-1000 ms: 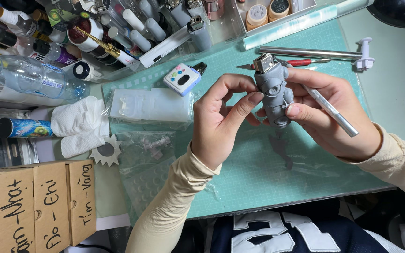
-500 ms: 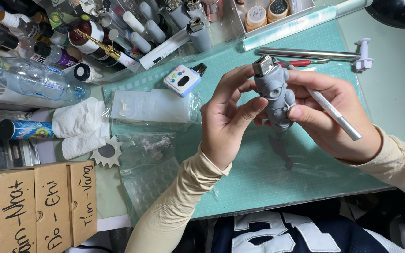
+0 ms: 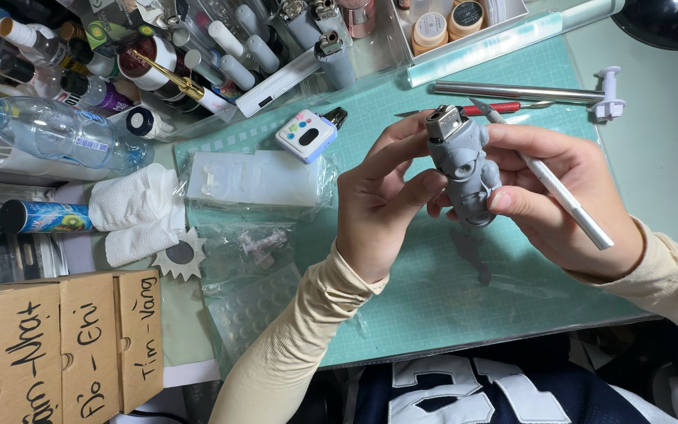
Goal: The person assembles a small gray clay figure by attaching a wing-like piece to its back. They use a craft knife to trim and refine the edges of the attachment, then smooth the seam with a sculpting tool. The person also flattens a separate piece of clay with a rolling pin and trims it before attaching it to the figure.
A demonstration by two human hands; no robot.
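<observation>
We observe a grey model figure (image 3: 464,169) held upright above the green cutting mat (image 3: 449,298), between both hands. The left hand (image 3: 378,212) grasps it from the left, thumb and fingers (image 3: 413,192) pressed against its side and upper part. The right hand (image 3: 566,196) grips the figure from the right, thumb against its lower body, and at the same time holds a silver craft knife (image 3: 563,200) that lies slanted across its fingers, tip toward the figure's head. Both hands are closed on the figure.

On the mat beyond the hands we note a metal rod (image 3: 519,92) and a red-handled tool (image 3: 492,108). Left of the hands lie a small white device with coloured buttons (image 3: 306,135), a clear bag of white parts (image 3: 256,179) and folded white tissue (image 3: 131,208). A plastic water bottle (image 3: 49,129) lies on the surface at far left, cardboard boxes (image 3: 56,345) below it.
</observation>
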